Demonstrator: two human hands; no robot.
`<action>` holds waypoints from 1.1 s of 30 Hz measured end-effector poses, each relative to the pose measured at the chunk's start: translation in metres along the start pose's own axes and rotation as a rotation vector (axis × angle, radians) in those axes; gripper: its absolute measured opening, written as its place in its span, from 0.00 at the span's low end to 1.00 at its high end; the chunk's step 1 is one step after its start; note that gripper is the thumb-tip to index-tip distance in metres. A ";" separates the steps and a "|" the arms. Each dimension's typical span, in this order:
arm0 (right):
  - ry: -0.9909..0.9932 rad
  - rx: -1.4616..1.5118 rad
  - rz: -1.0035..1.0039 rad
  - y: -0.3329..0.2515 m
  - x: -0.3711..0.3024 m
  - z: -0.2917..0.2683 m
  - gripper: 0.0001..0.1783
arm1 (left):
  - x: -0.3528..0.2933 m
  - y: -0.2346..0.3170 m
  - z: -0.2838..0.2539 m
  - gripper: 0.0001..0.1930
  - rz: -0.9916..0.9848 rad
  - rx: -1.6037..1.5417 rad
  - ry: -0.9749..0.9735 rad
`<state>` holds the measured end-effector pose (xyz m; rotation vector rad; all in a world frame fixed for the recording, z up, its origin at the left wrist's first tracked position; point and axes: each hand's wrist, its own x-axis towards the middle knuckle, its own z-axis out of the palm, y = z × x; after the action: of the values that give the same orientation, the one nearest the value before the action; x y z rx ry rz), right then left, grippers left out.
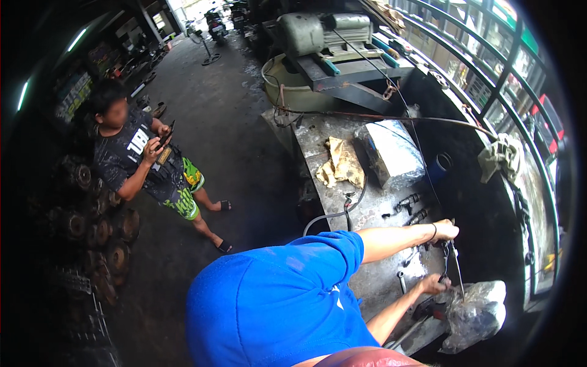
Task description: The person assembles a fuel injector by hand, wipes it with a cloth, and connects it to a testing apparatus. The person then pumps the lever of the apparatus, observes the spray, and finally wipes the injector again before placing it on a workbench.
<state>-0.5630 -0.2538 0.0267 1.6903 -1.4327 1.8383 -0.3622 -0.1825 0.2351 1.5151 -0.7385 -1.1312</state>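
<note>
My left hand (448, 230) is closed round the top of a thin metal rod (457, 269), past the right side of the bench. The rod slants down to a bulky thing wrapped in clear plastic (480, 315). Nearer, my right hand (434, 284) has its fingers curled beside a thin dark piece (446, 264) that hangs below my left hand; what it grips is too small to make out. A wrench (402, 281) lies on the bench left of my right hand. Several dark injector-like parts (408, 203) lie beyond my left forearm.
The metal bench (312, 144) holds a crumpled tan cloth (342, 162) and a plastic-wrapped box (394, 153). A large motor (324, 33) stands at the far end. Metal bars (489, 58) run along the right. At left a person (147, 153) stands holding a phone.
</note>
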 end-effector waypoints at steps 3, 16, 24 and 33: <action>-0.193 -0.766 -0.218 0.014 0.009 -0.042 0.21 | -0.001 -0.003 0.000 0.16 0.004 -0.037 -0.034; -1.086 0.605 0.380 -0.219 0.233 -0.137 0.23 | 0.047 -0.046 -0.047 0.14 0.973 1.177 -0.022; -1.762 0.334 0.256 -0.148 0.222 -0.042 0.30 | -0.011 0.012 -0.009 0.25 -0.180 -0.220 -0.079; -1.776 0.316 0.054 -0.132 0.227 -0.028 0.23 | -0.003 0.009 -0.007 0.22 -0.152 -0.169 -0.120</action>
<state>-0.5479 -0.2614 0.2900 3.6828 -1.4353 0.0593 -0.3561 -0.1789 0.2442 1.3878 -0.5994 -1.3731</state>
